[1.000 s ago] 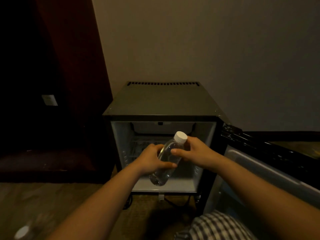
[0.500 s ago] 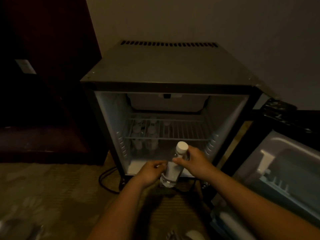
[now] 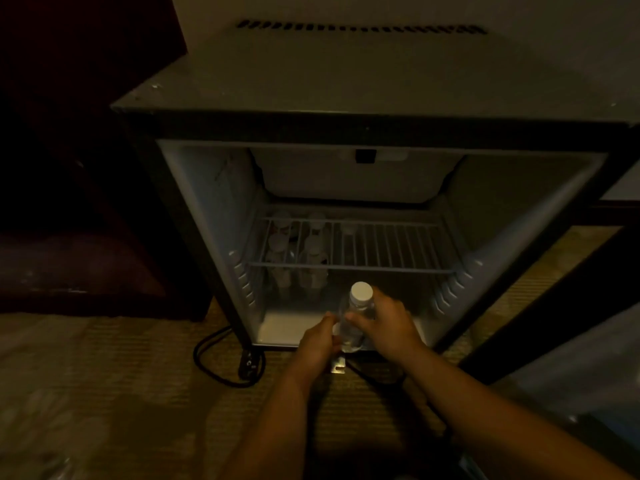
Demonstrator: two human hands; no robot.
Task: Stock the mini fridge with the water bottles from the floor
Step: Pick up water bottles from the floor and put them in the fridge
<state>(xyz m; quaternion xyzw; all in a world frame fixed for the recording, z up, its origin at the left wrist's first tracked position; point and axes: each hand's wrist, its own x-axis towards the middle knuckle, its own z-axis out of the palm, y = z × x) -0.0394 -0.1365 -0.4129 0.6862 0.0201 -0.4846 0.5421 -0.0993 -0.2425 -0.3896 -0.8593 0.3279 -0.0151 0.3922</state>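
Head view: the mini fridge [image 3: 214,209] stands open on the floor, its pale interior facing the camera. Under the wire shelf [image 3: 381,251], several stocked bottles [image 3: 311,261] with pale caps stand upright in the left rear of the bottom compartment. The shelf carries nothing that can be made out. A closed inner box [image 3: 356,178] sits at the top of the interior.

Both hands hold one clear water bottle [image 3: 358,315] at the front edge of the bottom compartment, right of the stocked group. It is roughly upright, white cap on top. The right hand [image 3: 388,327] has its fingers curled round the upper body just under the cap. The left hand [image 3: 317,344] grips the lower body from the left. Whether the base touches the fridge floor cannot be told.

The fridge stands on a ribbed carpet [image 3: 104,375] against a plain wall [image 3: 346,8]. Dark wooden furniture [image 3: 69,133] is just to its left. A black cord [image 3: 214,362] loops on the carpet by the front left corner. The open fridge door [image 3: 571,358] stands at the right.
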